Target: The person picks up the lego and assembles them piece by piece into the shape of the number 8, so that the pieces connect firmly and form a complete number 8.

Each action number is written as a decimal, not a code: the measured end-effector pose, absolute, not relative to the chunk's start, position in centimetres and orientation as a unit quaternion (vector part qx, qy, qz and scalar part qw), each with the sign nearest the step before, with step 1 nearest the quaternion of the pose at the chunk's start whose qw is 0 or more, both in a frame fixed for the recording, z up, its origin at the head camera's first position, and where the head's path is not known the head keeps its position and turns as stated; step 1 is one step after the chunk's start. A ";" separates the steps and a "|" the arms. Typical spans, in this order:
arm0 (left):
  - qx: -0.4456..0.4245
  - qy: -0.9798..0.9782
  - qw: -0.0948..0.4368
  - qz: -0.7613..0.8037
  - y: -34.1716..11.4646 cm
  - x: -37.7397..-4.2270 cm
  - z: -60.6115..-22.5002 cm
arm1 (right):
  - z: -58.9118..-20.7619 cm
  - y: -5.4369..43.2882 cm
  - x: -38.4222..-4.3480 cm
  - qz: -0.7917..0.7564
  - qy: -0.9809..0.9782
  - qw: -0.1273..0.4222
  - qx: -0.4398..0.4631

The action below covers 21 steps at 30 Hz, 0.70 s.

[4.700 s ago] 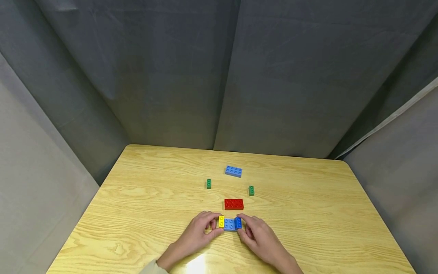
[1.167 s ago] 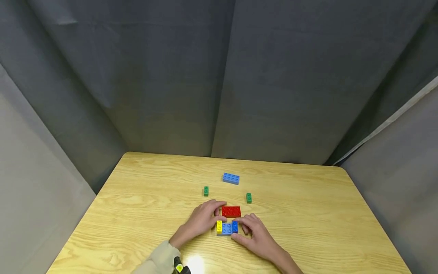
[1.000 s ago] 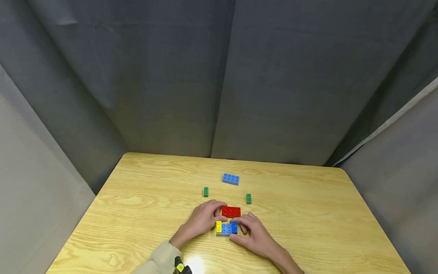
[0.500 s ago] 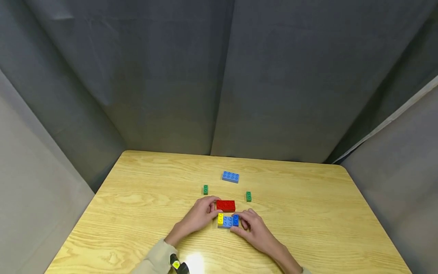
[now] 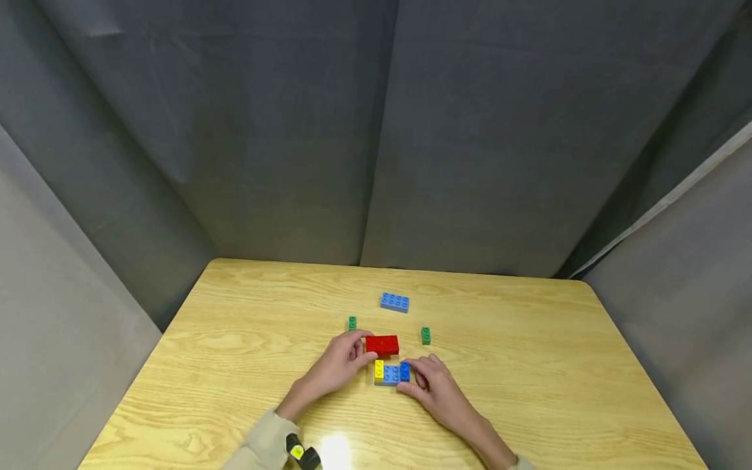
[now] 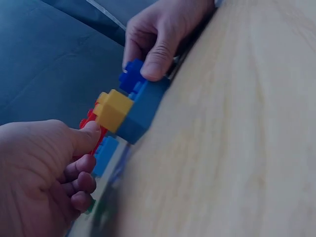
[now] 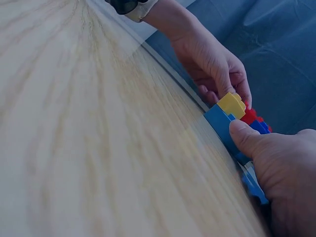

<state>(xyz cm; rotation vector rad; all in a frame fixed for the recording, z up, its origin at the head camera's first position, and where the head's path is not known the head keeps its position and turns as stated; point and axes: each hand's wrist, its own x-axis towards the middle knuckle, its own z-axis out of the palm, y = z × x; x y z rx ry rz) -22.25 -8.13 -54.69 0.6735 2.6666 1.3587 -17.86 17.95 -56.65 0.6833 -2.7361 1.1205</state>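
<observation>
My left hand pinches the left end of a red brick between thumb and fingers; a shadow shows under the brick's front edge. Just in front of it lies a light blue brick with a yellow brick on its left end and a dark blue brick on its right end. Two rows of studs stay bare between them. My right hand grips the right end, its thumb at the near side. In the left wrist view the yellow brick partly hides the red one.
Farther back on the wooden table lies another light blue brick. A small green brick lies to the right, and a second green brick sits just behind my left fingers. Grey curtains surround the table.
My left hand has gone from the yellow brick to the red brick and moved it up and left. My right hand keeps its grip on the dark blue end.
</observation>
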 end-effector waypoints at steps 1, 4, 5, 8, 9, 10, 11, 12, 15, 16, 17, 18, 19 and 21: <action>0.219 0.869 0.034 0.442 -8.2 -22.2 -54.4 | -56.6 18.0 -17.8 0.370 -0.900 0.055 0.225; 0.223 0.868 0.027 0.442 -8.3 -22.2 -53.7 | -56.7 18.0 -17.8 0.370 -0.899 0.059 0.226; 0.224 0.869 0.026 0.441 -8.4 -22.2 -53.5 | -56.7 18.0 -17.8 0.369 -0.899 0.061 0.226; 0.227 0.869 0.020 0.440 -8.4 -22.1 -53.0 | -56.9 18.0 -17.9 0.368 -0.899 0.068 0.228; 0.226 0.868 0.019 0.441 -8.4 -22.1 -52.9 | -56.9 18.0 -18.0 0.367 -0.899 0.069 0.229; 0.225 0.869 0.020 0.441 -8.4 -22.0 -52.9 | -56.9 17.9 -18.0 0.367 -0.899 0.070 0.229; 0.224 0.868 0.020 0.442 -8.4 -22.0 -52.8 | -56.9 17.9 -18.0 0.366 -0.899 0.072 0.228; 0.224 0.867 0.021 0.444 -8.4 -21.9 -52.8 | -56.9 17.9 -18.0 0.365 -0.900 0.072 0.227; 0.230 0.862 0.025 0.451 -8.2 -21.7 -52.7 | -56.9 17.8 -18.0 0.365 -0.901 0.075 0.222; 0.232 0.861 0.025 0.453 -8.2 -21.6 -52.7 | -56.9 17.8 -17.9 0.366 -0.901 0.077 0.221; 0.234 0.859 0.026 0.455 -8.1 -21.5 -52.7 | -56.9 17.8 -17.9 0.366 -0.901 0.079 0.220; 0.235 0.858 0.027 0.456 -8.1 -21.4 -52.6 | -56.9 17.7 -17.8 0.366 -0.901 0.080 0.220; 0.238 0.857 0.027 0.457 -8.0 -21.4 -52.7 | -56.9 17.7 -17.8 0.367 -0.900 0.083 0.220; 0.241 0.856 0.028 0.457 -7.9 -21.4 -52.7 | -56.9 17.6 -17.8 0.365 -0.900 0.089 0.222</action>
